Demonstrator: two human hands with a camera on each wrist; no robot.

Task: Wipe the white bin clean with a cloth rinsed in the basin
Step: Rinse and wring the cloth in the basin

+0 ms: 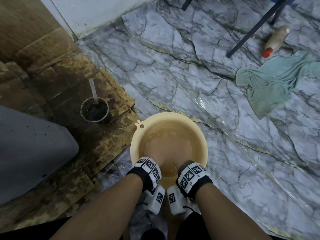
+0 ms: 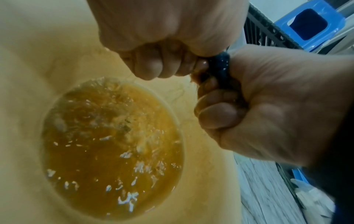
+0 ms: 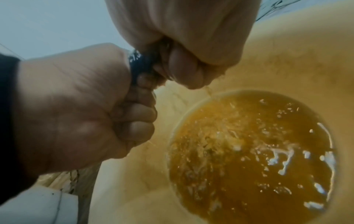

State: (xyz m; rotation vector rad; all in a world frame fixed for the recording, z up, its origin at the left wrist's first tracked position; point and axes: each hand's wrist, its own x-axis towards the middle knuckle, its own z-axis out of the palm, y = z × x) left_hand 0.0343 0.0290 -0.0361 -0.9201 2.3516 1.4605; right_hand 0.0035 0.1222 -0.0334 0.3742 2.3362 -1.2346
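Note:
A cream basin (image 1: pixel 136 135) of murky brown water (image 1: pixel 166 135) stands on the floor in front of me. Both my fists are held close together above the water. My left hand (image 1: pixel 152 151) and right hand (image 1: pixel 178 156) each grip one end of a dark blue cloth (image 2: pixel 220 65), which is almost hidden inside the fists. The wrist views show the left hand (image 2: pixel 153 65) and right hand (image 3: pixel 184 71) tightly curled, with a short piece of cloth (image 3: pixel 139 63) between them. Thin streams run off the fingers and the water (image 3: pixel 249 151) is ruffled. The white bin (image 1: pixel 26 153) lies at my left.
Stained, wet cardboard (image 1: pixel 52 66) covers the floor at left, with a small cup (image 1: pixel 94 110) of dark liquid and a white stick in it. On the marble-patterned floor at right lie a teal towel (image 1: pixel 270 84) and a red-capped bottle (image 1: pixel 275 40), beside dark chair legs (image 1: pixel 256 26).

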